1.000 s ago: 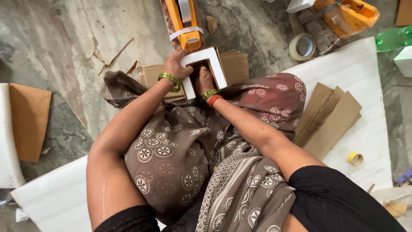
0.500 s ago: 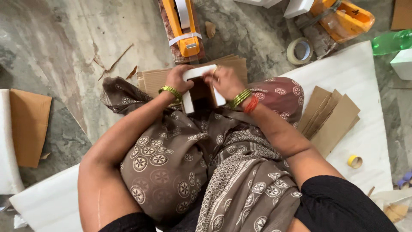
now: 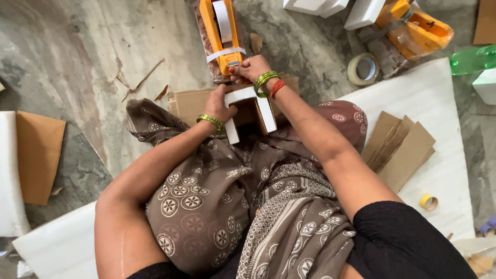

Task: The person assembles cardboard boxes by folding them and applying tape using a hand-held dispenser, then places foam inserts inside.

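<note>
My left hand (image 3: 223, 103) grips the left side of a small box (image 3: 252, 111) with white foam edges and a brown cardboard inside, held over my lap. My right hand (image 3: 251, 68) reaches past the box and closes on the near end of an orange tape dispenser (image 3: 222, 33) that lies on a brick on the floor. Green bangles sit on both wrists. A stack of flat cardboard pieces (image 3: 188, 103) lies under the box, in front of my knees.
Brown cardboard sheets (image 3: 400, 147) rest on a white foam sheet (image 3: 439, 119) at right, with a small yellow tape roll (image 3: 428, 202). A clear tape roll (image 3: 363, 68), a second orange dispenser (image 3: 413, 26), white foam blocks (image 3: 320, 6) and a green bottle (image 3: 473, 59) lie beyond. Cardboard (image 3: 37, 155) lies left.
My right hand left the box's top edge and moved forward onto the orange tape dispenser. My left hand stayed on the box, which tilted slightly.
</note>
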